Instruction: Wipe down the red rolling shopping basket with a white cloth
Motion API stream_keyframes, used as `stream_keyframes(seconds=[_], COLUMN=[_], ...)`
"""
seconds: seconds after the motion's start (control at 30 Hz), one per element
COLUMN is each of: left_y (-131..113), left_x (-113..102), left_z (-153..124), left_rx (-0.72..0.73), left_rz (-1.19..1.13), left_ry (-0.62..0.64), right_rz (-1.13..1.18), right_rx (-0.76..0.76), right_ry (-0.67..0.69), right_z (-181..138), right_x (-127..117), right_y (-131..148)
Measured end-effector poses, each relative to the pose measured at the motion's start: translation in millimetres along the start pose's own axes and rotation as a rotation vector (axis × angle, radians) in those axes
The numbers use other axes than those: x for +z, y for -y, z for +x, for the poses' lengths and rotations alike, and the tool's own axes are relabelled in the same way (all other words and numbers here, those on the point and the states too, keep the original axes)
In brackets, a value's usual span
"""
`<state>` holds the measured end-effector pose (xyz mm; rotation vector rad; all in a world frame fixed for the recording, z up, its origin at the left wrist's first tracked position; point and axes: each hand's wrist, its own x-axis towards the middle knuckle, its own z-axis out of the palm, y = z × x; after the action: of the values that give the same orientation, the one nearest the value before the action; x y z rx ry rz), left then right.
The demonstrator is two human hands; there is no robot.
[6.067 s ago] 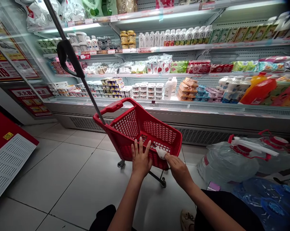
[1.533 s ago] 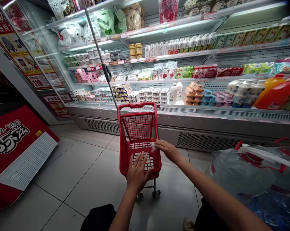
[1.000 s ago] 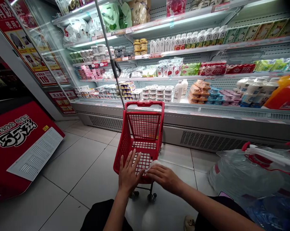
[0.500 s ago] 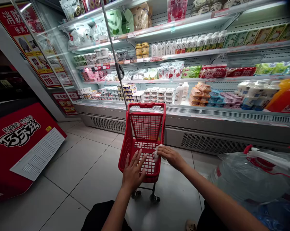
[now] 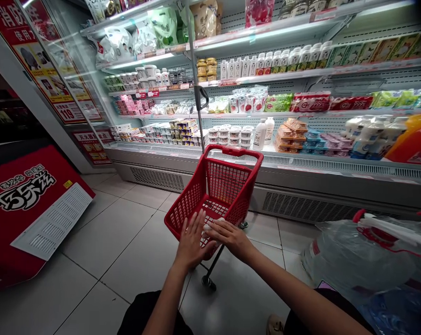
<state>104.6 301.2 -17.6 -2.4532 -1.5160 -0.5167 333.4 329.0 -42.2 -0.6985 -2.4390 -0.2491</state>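
A small red shopping cart [image 5: 247, 209] of plastic mesh stands just ahead, turned at an angle with its handle [image 5: 236, 152] at the far end. My left hand [image 5: 190, 244] is open over the near end of the basket, fingers stretched out; whether it touches the rim I cannot tell. My right hand [image 5: 233, 239] lies across the near right edge, its fingers closed over a crumpled white wipe [image 5: 207, 227], most of which is hidden. The thumb side of my left hand is close to the right fingertips. A thin pole [image 5: 192, 60] rises behind the cart.
An open refrigerated display [image 5: 301, 186] with several shelves of yogurt, bottles and pouches runs behind the cart. To the left stands a red freezer cabinet [image 5: 67, 200]. Large plastic-wrapped water bottles [image 5: 339, 251] are at the right. Grey tiles [image 5: 123, 237] cover the floor.
The cart has swivelled, its handle end swinging right and its near end left. My right hand has moved left with the wipe, toward my left hand, which shifted slightly.
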Motion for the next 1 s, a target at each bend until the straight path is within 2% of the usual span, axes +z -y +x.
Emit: stream_keyframes(seconds=[0.13,0.3,0.37,0.43,0.53,0.63,0.7,0.83,1.0], left_y=[-18.6,-5.8,-0.5,2.2,-0.7,-12.2,-21.7,-31.5,-28.3], left_x=[14.9,12.7,10.7,10.3,12.4,16.1,19.0,23.4,20.9], left_z=[2.8,4.9,5.3,6.0,9.1,16.0,21.2,26.4,24.0], left_rx=[-0.095,-0.124,-0.107,-0.085,-0.092,-0.168,-0.192,-0.179,-0.183], left_rz=[0.020,0.048,0.021,-0.011,-0.022,-0.011,-0.023,-0.043,-0.032], left_ry=[-0.014,-0.019,-0.022,-0.012,0.020,0.020,0.002,-0.005,0.003], right_rz=[0.005,-0.039,-0.045,-0.039,-0.031,-0.034,-0.046,-0.074,-0.094], right_rx=[-0.019,0.201,0.258,0.264,0.236,0.203,0.193,0.160,0.202], right_ry=[-0.009,-0.111,-0.123,-0.121,-0.149,-0.156,-0.137,-0.067,-0.037], right_z=[-0.1,-29.4,-39.9,-43.0,-35.0,-23.2,-18.4,-17.1,-24.7], right_x=[1.1,-28.0,-37.0,-37.7,-25.0,-11.3,-8.3,-16.5,-38.6], right_y=[-23.5,-90.1,-105.1,-103.3,-76.1,-46.1,-37.3,-48.2,-87.2])
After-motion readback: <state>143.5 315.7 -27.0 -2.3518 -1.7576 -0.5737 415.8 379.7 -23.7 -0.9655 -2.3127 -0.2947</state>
